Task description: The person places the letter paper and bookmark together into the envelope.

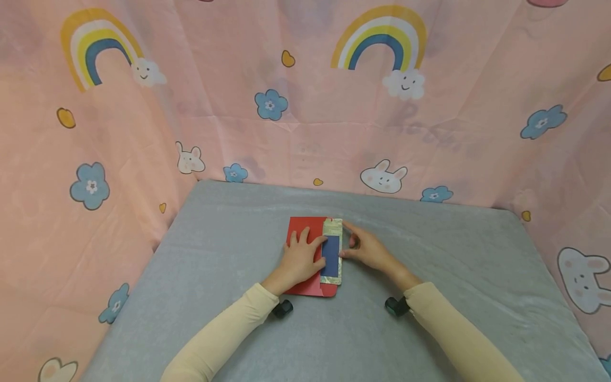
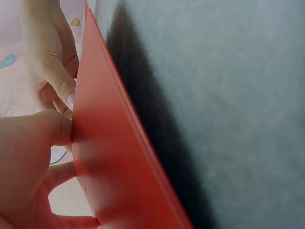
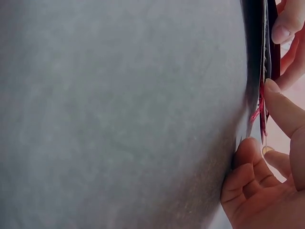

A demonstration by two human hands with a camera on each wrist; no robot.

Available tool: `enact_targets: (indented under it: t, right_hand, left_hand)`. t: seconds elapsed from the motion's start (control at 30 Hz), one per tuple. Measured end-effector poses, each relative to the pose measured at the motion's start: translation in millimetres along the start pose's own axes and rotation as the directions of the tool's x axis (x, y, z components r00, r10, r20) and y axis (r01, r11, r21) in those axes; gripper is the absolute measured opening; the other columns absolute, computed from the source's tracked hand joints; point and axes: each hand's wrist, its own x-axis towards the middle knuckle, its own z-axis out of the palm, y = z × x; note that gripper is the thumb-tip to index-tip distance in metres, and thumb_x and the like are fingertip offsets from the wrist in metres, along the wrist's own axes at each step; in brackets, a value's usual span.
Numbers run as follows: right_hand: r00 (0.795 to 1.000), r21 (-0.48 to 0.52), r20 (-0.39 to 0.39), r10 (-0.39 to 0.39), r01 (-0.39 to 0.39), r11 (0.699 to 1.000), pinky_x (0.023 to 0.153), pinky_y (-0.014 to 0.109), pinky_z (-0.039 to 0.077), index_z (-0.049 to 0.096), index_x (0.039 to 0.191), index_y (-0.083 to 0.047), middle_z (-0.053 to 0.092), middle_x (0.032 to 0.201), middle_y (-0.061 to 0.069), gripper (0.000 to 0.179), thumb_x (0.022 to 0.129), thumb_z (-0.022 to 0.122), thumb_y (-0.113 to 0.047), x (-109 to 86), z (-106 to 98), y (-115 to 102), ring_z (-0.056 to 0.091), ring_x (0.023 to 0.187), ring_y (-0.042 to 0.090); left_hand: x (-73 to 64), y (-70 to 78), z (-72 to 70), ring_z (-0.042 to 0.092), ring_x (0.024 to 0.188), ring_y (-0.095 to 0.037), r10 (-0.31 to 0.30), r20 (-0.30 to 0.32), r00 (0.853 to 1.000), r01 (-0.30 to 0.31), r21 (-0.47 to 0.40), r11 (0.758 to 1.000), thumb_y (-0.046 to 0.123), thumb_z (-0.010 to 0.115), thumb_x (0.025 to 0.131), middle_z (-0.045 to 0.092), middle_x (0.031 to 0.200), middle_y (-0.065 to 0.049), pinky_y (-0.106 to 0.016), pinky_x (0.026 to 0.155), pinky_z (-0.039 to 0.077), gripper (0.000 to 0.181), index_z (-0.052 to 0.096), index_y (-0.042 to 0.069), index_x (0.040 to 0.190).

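A red paper envelope lies on the grey cloth, and a flat card with a pale gold border and a dark blue panel sticks out over its right side. My left hand presses on the envelope with fingers spread, thumb and index finger reaching the card's left edge. At the card's right edge my right hand pinches it, thumb low and index finger near the top corner. In the right wrist view, red threads show along the card's edge, close to the right thumb.
The grey cloth covers the table. Behind and at both sides hangs a pink curtain printed with rainbows, flowers and rabbits. Small dark devices are on both wrists, below the cream sleeves.
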Motion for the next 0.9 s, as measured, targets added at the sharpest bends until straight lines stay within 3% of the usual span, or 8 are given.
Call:
enact_targets:
  t: [0.7, 0.9]
  right_hand:
    - [1.000, -0.095, 0.006, -0.010, 0.011, 0.995, 0.067, 0.025, 0.037, 0.037, 0.151, -0.005, 0.053, 0.086, 0.006, 0.088, 0.080, 0.082, -0.029, 7.2, 9.6, -7.0, 0.044, 0.072, 0.013]
    - [1.000, -0.047, -0.027, -0.014, 0.013, 0.999, 0.062, 0.024, 0.038, 0.041, 0.150, -0.005, 0.054, 0.081, 0.006, 0.067, 0.092, 0.070, -0.020, 6.4, 7.6, -3.3, 0.046, 0.068, 0.012]
  left_hand:
    - [1.0, -0.4, 1.2, 0.031, 0.142, -0.054, -0.005, -0.003, 1.000, 0.005, 0.018, 1.000, 0.038, 0.064, 0.092, 0.032, 0.158, -0.021, -0.074, 0.103, 0.035, 0.057, 0.048, 0.029, 0.146]
    - [0.8, -0.5, 2.4, 0.030, 0.142, -0.053, -0.006, 0.000, 1.000, 0.006, 0.005, 1.000, 0.038, 0.064, 0.092, 0.032, 0.158, -0.021, -0.074, 0.103, 0.034, 0.057, 0.048, 0.029, 0.145]
